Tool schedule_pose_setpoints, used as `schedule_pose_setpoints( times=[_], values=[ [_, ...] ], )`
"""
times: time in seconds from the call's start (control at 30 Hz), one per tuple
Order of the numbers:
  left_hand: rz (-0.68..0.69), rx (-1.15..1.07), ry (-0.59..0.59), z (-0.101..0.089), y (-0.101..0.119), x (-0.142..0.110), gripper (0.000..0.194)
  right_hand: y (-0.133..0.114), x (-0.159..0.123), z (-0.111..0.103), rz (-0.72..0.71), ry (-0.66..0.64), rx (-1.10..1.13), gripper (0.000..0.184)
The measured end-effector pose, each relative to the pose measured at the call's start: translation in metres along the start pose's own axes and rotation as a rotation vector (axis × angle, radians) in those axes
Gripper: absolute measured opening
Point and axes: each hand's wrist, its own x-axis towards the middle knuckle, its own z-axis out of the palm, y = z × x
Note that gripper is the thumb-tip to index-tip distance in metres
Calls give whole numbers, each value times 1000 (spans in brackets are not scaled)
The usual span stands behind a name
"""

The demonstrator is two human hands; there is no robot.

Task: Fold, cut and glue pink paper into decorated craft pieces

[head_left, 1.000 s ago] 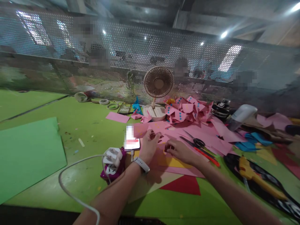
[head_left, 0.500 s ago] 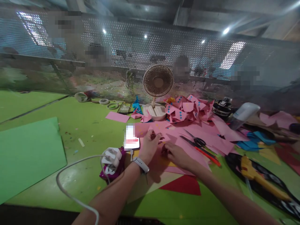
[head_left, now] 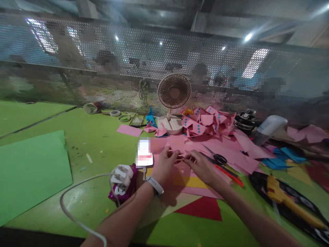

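Over the pink paper [head_left: 187, 190] my left hand [head_left: 167, 163] is closed in a pinch, a pale watch band on its wrist. Facing it, my right hand [head_left: 199, 166] has thumb and fingertips pressed together. A tiny yellowish bit seems to show between the two hands, too small to name. Beneath them lies a yellow paper strip [head_left: 191, 182]. To the right of my right hand are black scissors [head_left: 219, 158] and a red-handled cutter [head_left: 229, 175]. A lit phone [head_left: 144, 154] lies left of my left hand.
A purple power socket [head_left: 123, 185] with white plugs and a cable stands left of my forearm. Behind are a small fan [head_left: 174, 92] and a pile of folded pink paper shapes [head_left: 205, 120]. A yellow glue gun [head_left: 288, 202] lies right. Green sheets [head_left: 36, 171] cover the left.
My right hand has risen and come closer to my left hand, its fingers now pinched near the left fingertips. The yellow strip below is more exposed. The view has shifted slightly.
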Motion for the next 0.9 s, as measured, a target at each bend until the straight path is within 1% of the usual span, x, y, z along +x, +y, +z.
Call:
schedule_pose_setpoints(
  times=[0.07,0.13,0.2,0.27,0.37,0.47,0.63,0.77,0.9],
  values=[
    [-16,-33,-32,1,0,-1,34,1,0,-2,0,37,2,16],
    [-3,-32,-25,1,0,-1,34,2,-1,-2,-12,12,-4,16],
    [27,-5,17,0,1,0,32,1,-2,-1,-20,-50,-13,14],
    [52,15,66,-1,1,1,28,0,-4,2,-35,-140,-24,11],
    [65,16,86,-3,1,2,27,-3,-7,5,-61,-229,-59,9],
    [63,26,80,-4,1,2,28,-2,-8,6,-61,-239,-96,11],
    [54,31,79,-2,3,0,28,5,-11,9,-53,-312,-147,19],
    [65,29,77,0,4,-1,28,7,-13,14,-15,-301,-151,18],
    [56,15,74,1,4,-2,30,8,-12,16,36,-283,-93,18]
  ],
)
